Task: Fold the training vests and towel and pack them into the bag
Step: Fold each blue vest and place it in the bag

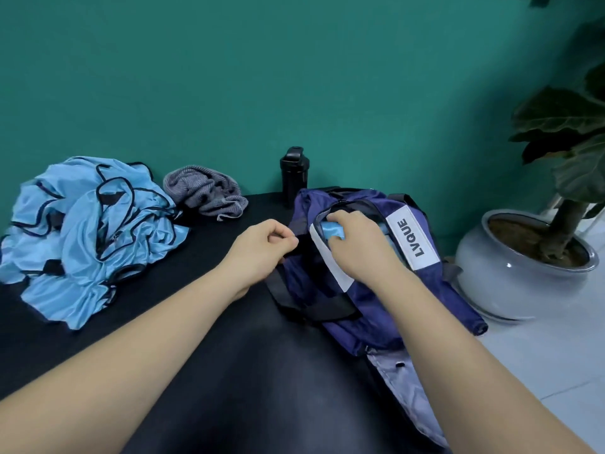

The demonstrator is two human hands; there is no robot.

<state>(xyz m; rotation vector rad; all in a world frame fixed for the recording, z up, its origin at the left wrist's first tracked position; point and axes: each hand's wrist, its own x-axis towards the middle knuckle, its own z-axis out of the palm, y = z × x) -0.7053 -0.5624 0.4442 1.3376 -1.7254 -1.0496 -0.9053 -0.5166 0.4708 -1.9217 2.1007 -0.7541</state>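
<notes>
Pressing silky folded vest [331, 231] into floppy bag [314, 290]

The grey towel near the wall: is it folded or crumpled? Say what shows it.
Crumpled. The grey towel lies in a bunched heap on the black table beside the blue vests, with no squared edges.

Blue vest [330, 231] mostly beneath right hand [357, 244], inside bag [370, 332].

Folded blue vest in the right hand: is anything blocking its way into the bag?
Nothing visible does. The right hand grips the folded vest at the open mouth of the bag. The left hand pinches the black strap beside it, clear of the opening. The bag's inside is hidden.
</notes>
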